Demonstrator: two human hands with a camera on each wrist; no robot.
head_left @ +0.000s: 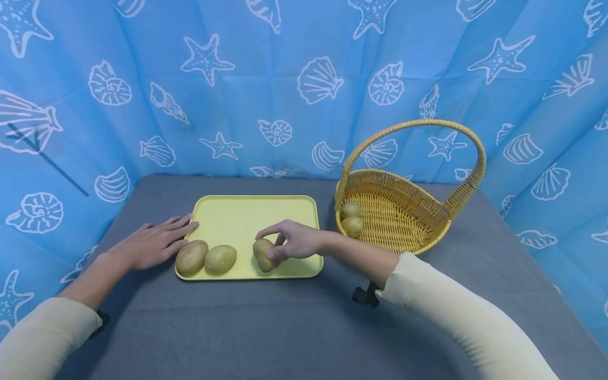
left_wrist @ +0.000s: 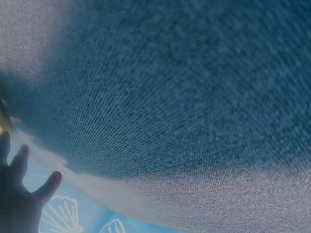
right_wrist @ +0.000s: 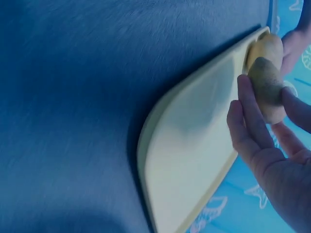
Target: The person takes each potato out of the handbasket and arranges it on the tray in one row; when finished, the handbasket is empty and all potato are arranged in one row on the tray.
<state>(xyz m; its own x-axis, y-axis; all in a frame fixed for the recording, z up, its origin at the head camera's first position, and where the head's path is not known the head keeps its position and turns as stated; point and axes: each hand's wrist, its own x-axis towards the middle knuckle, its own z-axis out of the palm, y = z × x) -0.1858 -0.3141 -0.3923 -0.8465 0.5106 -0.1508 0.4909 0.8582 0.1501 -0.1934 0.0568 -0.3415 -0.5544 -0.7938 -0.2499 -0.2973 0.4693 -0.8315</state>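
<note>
Over the front half of a pale yellow tray [head_left: 252, 211], my right hand [head_left: 300, 240] grips a potato [head_left: 262, 255] between thumb and fingers. The right wrist view shows this same potato [right_wrist: 267, 92] with the fingers around it. Two more potatoes lie side by side in the tray's front left corner, a larger one [head_left: 191, 257] and a smaller one [head_left: 220, 259]. My left hand [head_left: 152, 244] lies palm down at the tray's left edge, fingers spread, fingertips at the rim beside the larger potato. In the left wrist view only part of that hand [left_wrist: 22, 184] appears, dark against the light.
To the right of the tray stands a yellow wicker basket [head_left: 394, 221] with a tall arched handle [head_left: 418, 124]. Two potatoes [head_left: 352, 226] sit at its left side. A grey cloth [head_left: 237, 327] covers the table, and a blue shell-print curtain [head_left: 266, 68] hangs behind it.
</note>
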